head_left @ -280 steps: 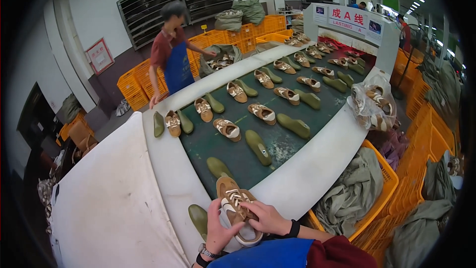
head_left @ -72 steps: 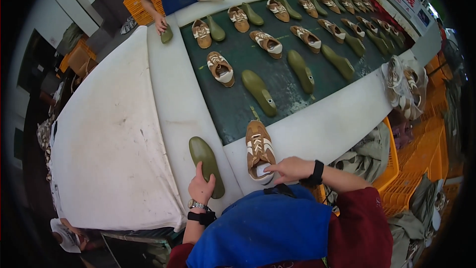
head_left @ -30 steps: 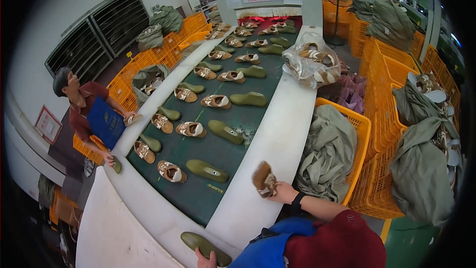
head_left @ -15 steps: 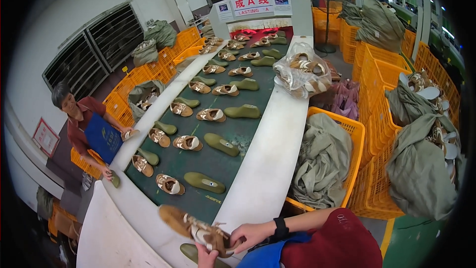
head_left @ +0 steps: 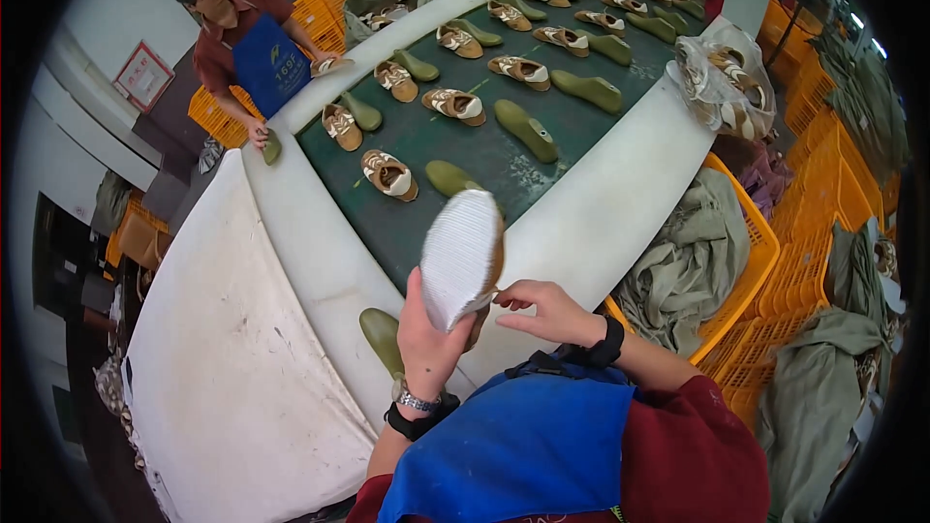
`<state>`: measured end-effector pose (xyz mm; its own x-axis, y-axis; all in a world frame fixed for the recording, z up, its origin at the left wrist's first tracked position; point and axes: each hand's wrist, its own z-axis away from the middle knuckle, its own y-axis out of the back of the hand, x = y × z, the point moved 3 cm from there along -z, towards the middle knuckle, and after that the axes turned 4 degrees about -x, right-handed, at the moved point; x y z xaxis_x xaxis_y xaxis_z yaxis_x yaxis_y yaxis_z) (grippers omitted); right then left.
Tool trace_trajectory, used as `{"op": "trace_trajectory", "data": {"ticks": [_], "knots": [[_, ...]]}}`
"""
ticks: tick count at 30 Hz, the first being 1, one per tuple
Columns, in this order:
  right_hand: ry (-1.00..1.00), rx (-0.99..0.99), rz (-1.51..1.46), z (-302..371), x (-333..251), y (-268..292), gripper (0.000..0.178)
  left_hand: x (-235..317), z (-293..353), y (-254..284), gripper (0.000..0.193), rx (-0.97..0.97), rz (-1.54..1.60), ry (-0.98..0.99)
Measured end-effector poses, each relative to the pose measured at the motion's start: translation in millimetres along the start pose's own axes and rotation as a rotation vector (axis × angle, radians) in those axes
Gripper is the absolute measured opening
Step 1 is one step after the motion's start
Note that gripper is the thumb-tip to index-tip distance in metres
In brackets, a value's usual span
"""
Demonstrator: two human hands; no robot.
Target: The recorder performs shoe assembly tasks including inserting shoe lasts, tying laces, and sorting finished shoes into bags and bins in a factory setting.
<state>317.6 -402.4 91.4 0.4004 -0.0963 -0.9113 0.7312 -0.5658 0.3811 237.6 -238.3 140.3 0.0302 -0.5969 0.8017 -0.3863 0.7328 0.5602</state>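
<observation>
My left hand [head_left: 428, 337] is wrapped round a brown shoe upper [head_left: 463, 250], held up with its white ribbed underside towards me. At the upper's right edge, the thumb and forefinger of my right hand [head_left: 550, 312] are pinched together; a thin strip there may be a lace, but it is too small to be sure. Beside my left wrist, a green shoe last [head_left: 382, 337] lies on the white ledge [head_left: 329, 252]. Another green last [head_left: 451, 177] on the conveyor is partly hidden behind the raised upper.
The dark green conveyor [head_left: 339, 174] carries several brown-and-white shoe uppers and green lasts. Across it, a person [head_left: 247, 48] in a blue apron holds a last and an upper. At right are a bagged bundle of uppers [head_left: 722, 87] and an orange crate [head_left: 765, 261] with grey-green cloth.
The shoe upper has been turned, so its white underside now faces me instead of its laces. My right hand has moved from the opening to its edge. My view has swung left and downward.
</observation>
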Motion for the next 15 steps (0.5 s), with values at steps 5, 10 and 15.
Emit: {"op": "trace_trajectory", "data": {"ticks": [5,10,15], "knots": [[-0.13,0.134,-0.085,3,1,2,0.049,7,9,-4,0.09,-0.056,-0.171,-0.08],[-0.128,0.112,-0.37,0,-3,5,0.069,-7,6,-3,0.088,-0.169,0.26,0.147],[0.107,0.125,-0.153,-5,-18,4,0.058,-33,10,-9,0.074,-0.451,1.08,0.416]]}}
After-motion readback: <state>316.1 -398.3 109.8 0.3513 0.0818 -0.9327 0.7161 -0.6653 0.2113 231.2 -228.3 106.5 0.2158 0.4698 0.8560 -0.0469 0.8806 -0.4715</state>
